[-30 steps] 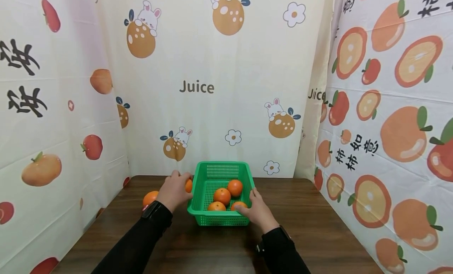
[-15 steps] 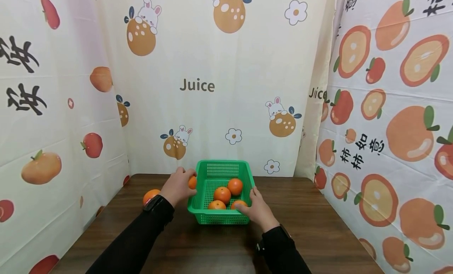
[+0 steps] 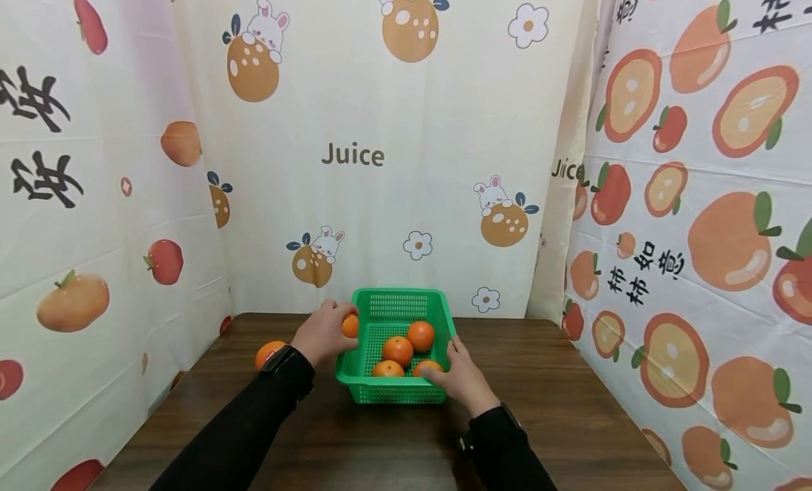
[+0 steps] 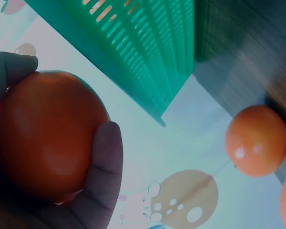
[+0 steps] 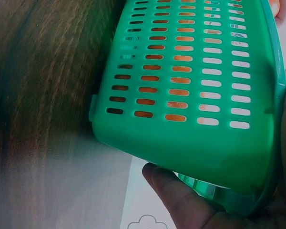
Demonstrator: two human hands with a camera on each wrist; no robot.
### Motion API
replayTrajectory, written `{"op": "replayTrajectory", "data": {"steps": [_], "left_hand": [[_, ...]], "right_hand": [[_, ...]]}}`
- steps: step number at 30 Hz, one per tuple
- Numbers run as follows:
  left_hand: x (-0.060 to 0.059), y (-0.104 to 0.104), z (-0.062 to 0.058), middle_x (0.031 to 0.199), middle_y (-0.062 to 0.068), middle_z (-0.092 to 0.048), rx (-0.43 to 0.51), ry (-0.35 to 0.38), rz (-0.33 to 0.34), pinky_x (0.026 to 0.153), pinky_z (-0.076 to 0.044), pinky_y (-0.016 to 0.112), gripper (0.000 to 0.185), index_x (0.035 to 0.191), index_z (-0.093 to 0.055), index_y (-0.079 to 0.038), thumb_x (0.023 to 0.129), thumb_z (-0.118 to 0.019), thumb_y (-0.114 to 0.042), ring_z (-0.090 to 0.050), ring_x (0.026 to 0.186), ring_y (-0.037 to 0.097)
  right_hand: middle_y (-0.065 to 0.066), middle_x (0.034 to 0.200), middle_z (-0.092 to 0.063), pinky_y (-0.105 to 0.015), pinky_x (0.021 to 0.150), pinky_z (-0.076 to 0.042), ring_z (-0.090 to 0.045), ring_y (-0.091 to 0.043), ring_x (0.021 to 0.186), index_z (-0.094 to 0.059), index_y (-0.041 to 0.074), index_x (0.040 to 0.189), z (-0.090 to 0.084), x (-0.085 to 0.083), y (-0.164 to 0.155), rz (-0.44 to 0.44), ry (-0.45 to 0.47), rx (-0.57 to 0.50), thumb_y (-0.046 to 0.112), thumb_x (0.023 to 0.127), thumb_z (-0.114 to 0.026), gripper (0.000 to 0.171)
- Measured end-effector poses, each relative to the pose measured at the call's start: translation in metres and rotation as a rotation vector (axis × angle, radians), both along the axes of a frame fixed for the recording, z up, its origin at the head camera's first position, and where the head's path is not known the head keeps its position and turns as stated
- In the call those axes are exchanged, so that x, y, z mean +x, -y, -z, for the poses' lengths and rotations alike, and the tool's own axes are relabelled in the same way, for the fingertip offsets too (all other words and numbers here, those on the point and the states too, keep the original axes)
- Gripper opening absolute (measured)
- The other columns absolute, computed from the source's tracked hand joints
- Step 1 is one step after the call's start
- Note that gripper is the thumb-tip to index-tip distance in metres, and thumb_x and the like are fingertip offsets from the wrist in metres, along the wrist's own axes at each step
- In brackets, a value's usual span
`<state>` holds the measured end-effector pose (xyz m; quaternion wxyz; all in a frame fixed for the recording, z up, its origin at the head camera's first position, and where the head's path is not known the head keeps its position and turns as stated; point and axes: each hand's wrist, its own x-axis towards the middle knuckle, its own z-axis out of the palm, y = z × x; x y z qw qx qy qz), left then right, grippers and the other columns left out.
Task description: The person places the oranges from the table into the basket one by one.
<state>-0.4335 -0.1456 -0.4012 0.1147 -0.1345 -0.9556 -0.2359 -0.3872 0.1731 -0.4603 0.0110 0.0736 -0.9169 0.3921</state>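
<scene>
A dark wooden table (image 3: 571, 406) stands inside cloth walls (image 3: 380, 195) printed with fruit, rabbits and the word "Juice". A green slotted basket (image 3: 396, 391) sits at the middle of the table, near the back wall. Four oranges lie in it: one toward the back (image 3: 421, 335), one in the middle (image 3: 397, 350) and two against the front wall (image 3: 388, 369), the right one (image 3: 426, 367) partly hidden by the right hand. Another orange (image 3: 267, 353) lies on the table to the left, partly behind the left wrist; the left wrist view shows it as a loose orange (image 4: 256, 140) near the basket's outer corner, with the edge of a further one at the frame's right border.

The left hand (image 3: 325, 333) is raised at the basket's back left corner, its fingers (image 4: 103, 157) curled round an orange (image 3: 350, 325) and clamped on it, thumb on one side, fingertips on the other. This orange is just over the left rim, smooth, glossy and evenly coloured.

The right hand (image 3: 462, 378) grips the basket's front right corner, fingers (image 5: 176, 193) curled under the outer wall and the thumb side over the rim. Both arms wear black sleeves.
</scene>
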Motion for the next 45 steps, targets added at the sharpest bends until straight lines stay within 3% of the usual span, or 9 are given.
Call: {"op": "replayTrajectory", "data": {"steps": [30, 38, 45], "left_hand": [[-0.027, -0.012, 0.003, 0.123, 0.012, -0.052, 0.116, 0.152, 0.173, 0.075, -0.054, 0.034, 0.048, 0.129, -0.066, -0.028, 0.087, -0.088, -0.026, -0.057, 0.097, 0.026], [-0.037, -0.011, 0.003, 0.123, 0.012, -0.052, 0.081, 0.097, 0.239, 0.077, -0.055, 0.035, 0.047, 0.131, -0.066, -0.025, 0.089, -0.088, -0.022, -0.056, 0.099, 0.025], [-0.044, -0.01, 0.01, 0.121, 0.011, -0.053, 0.039, 0.045, 0.247, 0.076, -0.055, 0.035, 0.047, 0.129, -0.067, -0.026, 0.087, -0.09, -0.023, -0.056, 0.096, 0.024]], "right_hand": [[-0.021, 0.179, -0.011, -0.063, 0.121, -0.037, -0.03, -0.048, 0.158, -0.027, -0.006, 0.165, 0.003, -0.002, 0.0, -0.006, -0.014, 0.007, 0.056, 0.097, -0.074, 0.103], [-0.023, 0.178, -0.011, -0.063, 0.122, -0.036, -0.029, -0.048, 0.159, -0.026, -0.006, 0.165, 0.001, -0.005, 0.0, -0.004, -0.018, 0.014, 0.057, 0.097, -0.073, 0.104], [-0.022, 0.179, -0.01, -0.064, 0.122, -0.036, -0.029, -0.048, 0.159, -0.026, -0.005, 0.166, 0.004, -0.005, 0.001, -0.002, -0.003, 0.014, 0.058, 0.097, -0.073, 0.104]]}}
